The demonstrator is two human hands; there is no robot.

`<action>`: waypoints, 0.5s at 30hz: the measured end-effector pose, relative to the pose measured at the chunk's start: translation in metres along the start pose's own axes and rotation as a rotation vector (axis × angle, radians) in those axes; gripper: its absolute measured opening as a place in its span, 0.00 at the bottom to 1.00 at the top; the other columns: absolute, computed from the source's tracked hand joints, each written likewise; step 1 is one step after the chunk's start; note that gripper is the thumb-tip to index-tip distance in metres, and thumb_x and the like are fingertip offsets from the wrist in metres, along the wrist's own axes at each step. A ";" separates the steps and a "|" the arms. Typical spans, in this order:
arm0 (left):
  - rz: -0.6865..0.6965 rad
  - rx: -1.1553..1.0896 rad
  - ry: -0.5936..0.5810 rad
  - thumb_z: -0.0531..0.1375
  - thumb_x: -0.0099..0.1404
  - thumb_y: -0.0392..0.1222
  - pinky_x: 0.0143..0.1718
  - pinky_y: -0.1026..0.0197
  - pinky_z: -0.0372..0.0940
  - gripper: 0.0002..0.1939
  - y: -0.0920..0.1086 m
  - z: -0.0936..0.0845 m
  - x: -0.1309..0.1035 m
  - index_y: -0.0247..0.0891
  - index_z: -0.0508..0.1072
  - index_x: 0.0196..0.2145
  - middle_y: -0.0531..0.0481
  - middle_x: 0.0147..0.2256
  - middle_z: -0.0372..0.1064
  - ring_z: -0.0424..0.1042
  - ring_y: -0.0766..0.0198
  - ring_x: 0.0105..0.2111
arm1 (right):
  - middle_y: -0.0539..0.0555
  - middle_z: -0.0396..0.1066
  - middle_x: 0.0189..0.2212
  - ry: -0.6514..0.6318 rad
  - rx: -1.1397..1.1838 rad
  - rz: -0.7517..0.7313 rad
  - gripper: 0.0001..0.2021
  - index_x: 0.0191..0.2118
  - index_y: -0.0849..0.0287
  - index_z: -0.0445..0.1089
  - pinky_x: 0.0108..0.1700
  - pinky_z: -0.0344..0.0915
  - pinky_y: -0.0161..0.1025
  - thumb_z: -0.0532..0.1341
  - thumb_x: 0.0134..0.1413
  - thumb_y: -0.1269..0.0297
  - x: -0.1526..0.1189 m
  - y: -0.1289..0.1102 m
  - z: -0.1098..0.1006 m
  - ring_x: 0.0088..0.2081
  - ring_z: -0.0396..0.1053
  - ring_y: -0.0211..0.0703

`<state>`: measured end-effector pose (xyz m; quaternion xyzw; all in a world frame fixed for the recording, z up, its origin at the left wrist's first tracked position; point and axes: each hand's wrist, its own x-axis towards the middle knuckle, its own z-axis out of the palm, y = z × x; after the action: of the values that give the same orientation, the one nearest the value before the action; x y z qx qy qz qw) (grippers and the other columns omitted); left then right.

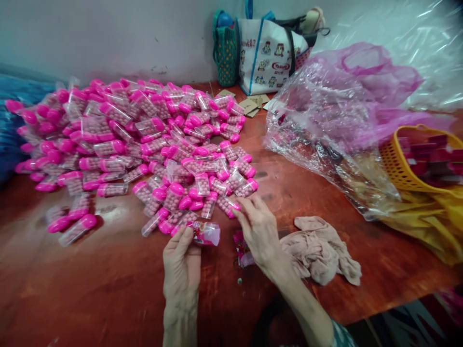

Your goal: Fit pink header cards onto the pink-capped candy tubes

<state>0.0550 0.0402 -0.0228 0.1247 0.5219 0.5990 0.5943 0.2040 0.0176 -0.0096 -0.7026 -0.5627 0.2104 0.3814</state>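
My left hand [182,258] pinches a small printed sleeve of clear and pink plastic film [206,233] between thumb and fingers. At the front edge of a large pile of clear bottles with pink caps [119,140], my right hand [258,229] has its thumb and fingertips closed on the pink cap of one bottle [227,206]. Pale pink beads fill the bottles. Under my right hand, partly hidden, more printed sleeves [243,248] lie on the red-brown table [119,289]. Beside my right wrist is a crumpled beige cloth [321,250].
Crumpled clear and pink plastic bags [325,101] spread over the right side. Beyond them stands a yellow basket [405,164] with dark red pieces inside. At the back wall are a white printed bag [265,55], a green bottle holder [226,55] and flat cardboard pieces [253,103].
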 end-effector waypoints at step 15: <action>-0.049 -0.103 -0.064 0.66 0.48 0.35 0.25 0.66 0.68 0.08 0.019 -0.016 0.002 0.34 0.75 0.30 0.50 0.29 0.76 0.73 0.63 0.29 | 0.63 0.57 0.53 -0.401 -0.262 -0.349 0.21 0.55 0.59 0.60 0.49 0.59 0.53 0.51 0.54 0.77 -0.005 -0.008 0.029 0.50 0.56 0.56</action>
<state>0.0314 0.0387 -0.0156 0.1002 0.4741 0.6062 0.6307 0.1769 0.0226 -0.0225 -0.5829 -0.7615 0.2019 0.1990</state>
